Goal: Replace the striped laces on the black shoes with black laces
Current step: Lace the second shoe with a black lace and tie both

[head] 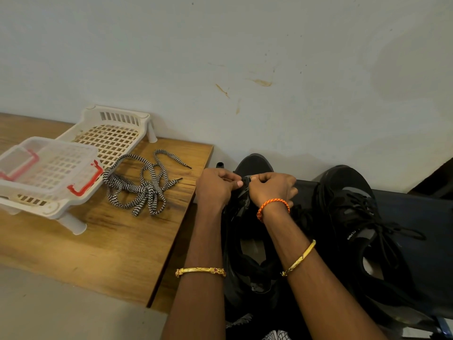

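Two black shoes stand on a dark surface by the wall. The left shoe [252, 244] lies under my arms, toe toward the wall. My left hand [217, 186] and my right hand [273, 186] both pinch a black lace [245, 179] near the shoe's front eyelets. The right shoe [362, 217] carries a black lace, loosely threaded. The striped black-and-white laces [144, 185] lie in a tangled heap on the wooden table [103, 251], apart from both shoes.
A white plastic rack [107, 138] stands at the table's back left, with a clear lidded box with red clips [49, 165] on it. The stained wall [245, 69] rises right behind the shoes. A gap separates table and dark surface.
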Available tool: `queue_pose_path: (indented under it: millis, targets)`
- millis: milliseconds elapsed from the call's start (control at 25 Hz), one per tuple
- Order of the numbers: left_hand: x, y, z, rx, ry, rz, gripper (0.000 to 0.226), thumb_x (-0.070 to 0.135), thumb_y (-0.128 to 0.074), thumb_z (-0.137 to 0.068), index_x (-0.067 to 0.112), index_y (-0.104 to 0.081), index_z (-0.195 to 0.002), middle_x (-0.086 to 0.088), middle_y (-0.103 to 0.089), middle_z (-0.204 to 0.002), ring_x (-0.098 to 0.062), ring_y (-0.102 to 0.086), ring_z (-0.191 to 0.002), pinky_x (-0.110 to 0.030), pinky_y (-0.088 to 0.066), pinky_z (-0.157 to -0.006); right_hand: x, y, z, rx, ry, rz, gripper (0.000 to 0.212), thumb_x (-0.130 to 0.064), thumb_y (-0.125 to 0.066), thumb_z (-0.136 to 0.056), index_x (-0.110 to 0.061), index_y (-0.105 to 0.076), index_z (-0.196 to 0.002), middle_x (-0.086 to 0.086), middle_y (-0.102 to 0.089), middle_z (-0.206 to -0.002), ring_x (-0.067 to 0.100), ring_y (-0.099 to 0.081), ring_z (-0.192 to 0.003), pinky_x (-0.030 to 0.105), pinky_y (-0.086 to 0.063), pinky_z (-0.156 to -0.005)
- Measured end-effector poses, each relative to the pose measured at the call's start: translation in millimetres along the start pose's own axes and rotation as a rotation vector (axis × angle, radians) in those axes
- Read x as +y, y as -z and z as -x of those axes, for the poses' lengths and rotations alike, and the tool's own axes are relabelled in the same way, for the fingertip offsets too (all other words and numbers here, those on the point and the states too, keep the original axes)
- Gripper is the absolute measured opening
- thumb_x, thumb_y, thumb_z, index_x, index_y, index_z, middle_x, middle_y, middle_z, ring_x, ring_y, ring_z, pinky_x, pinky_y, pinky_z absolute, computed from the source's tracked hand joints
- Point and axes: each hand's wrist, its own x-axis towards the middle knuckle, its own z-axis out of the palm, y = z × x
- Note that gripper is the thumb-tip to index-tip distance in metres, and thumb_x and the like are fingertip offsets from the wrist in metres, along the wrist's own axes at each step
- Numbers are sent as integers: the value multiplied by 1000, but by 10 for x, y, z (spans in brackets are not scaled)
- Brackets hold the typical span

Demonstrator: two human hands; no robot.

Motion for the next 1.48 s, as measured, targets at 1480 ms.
queue_pose_path:
  millis: [1480]
  targets:
    - [111,463,29,624,-35,800,3,13,-38,-102,14,-40,-103,-9,-58,-101,-13,-68,-71,-21,-57,-61,307,380,311,-139,98,165,48,-16,-66,-77,-14,-39,-117,12,-35,-129,35,-43,-117,40,-42,-95]
